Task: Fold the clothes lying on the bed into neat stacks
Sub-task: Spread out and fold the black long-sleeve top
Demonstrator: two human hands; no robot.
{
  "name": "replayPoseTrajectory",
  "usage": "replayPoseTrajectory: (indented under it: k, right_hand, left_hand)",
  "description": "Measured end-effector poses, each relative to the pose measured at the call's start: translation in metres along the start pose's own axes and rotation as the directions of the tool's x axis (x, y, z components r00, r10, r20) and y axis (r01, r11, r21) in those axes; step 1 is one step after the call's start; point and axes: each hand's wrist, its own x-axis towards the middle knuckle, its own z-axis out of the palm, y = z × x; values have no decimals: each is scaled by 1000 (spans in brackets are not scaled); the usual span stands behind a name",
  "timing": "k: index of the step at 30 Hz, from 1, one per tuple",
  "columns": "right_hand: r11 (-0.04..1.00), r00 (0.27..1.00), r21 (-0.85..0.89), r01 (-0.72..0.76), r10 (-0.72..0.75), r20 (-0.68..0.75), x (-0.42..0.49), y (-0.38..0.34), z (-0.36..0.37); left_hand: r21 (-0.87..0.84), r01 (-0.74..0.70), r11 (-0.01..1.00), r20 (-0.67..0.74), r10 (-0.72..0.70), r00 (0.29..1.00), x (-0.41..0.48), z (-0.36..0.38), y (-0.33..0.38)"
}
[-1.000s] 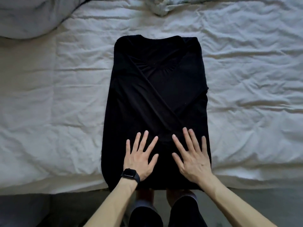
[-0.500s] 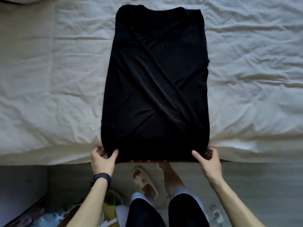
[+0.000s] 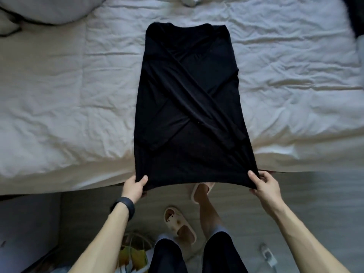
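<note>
A black long-sleeved shirt [image 3: 189, 99] lies lengthwise on the white bed sheet [image 3: 59, 107], collar at the far end, its sides folded in and its sleeves crossed over the back. My left hand [image 3: 135, 187] pinches the near left corner of the hem, thumb on top. My right hand [image 3: 265, 186] pinches the near right corner the same way. The hem is lifted off the bed's near edge and stretched between both hands.
A grey pillow [image 3: 45, 8] lies at the far left of the bed. Crumpled light cloth [image 3: 189, 1] sits at the far edge, and something dark [image 3: 356, 14] at the far right. Below the bed edge are slippers [image 3: 180, 223], my legs and floor clutter.
A second ago both hands lay flat on the shirt's lower part. They slid back to the hem, took its two corners, and have now raised the hem off the bed edge.
</note>
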Motion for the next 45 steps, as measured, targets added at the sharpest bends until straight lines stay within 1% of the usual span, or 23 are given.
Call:
replayPoseTrajectory:
  k: [3,7,10,12,15,17,21,26,30,33,35,39,43,45]
  right_hand:
    - [998,998,37,41,-40,-40,-32,-19,-13]
    - [994,995,91,56,-47,-91,-70,-40,-28]
    - [992,993,114,45,-32,-112,-98,-52,-41]
    - [991,992,126,35,-19,-127,-117,-56,-49]
    - [992,992,125,0,16,-128,-145,-51,-60]
    - [995,992,89,-37,48,-121,-160,-39,-66]
    - [992,987,60,-113,119,-110,-172,-13,-71]
    - [979,975,91,-182,192,-113,-172,-15,-67]
    - [965,969,161,-206,223,-102,-156,-42,-53]
    - [943,963,237,-232,258,-84,-132,-76,-41]
    - [933,960,267,-243,271,-73,-110,-104,-31]
    - [915,961,312,-256,274,-17,-49,-168,-4]
    - [908,957,305,-286,287,43,31,-233,33]
    - [908,961,317,-274,275,43,81,-261,58]
  left_hand:
    - [-61,-46,997,-58,42,997,-38,-17,1]
    - [-85,-99,991,-109,89,990,-91,-41,19]
    - [-65,-126,990,-134,116,984,-125,-53,30]
    - [-46,-118,992,-124,111,986,-144,-58,27]
    - [-55,-56,997,-109,50,993,-170,-61,12]
    - [-89,3,996,-97,-12,995,-184,-58,-4]
    - [-118,65,991,-89,-76,993,-194,-54,-32]
    - [-156,94,983,-102,-111,989,-186,-64,-27]
    - [-215,66,974,-89,-87,992,-167,-69,9]
    - [-261,57,964,-61,-75,995,-144,-72,48]
    - [-283,53,958,-56,-72,996,-128,-72,80]
    - [-409,95,908,-41,-123,992,-84,-66,157]
    - [-477,71,876,-129,-150,980,-14,-54,243]
    - [-500,51,864,-160,-150,976,30,-46,282]
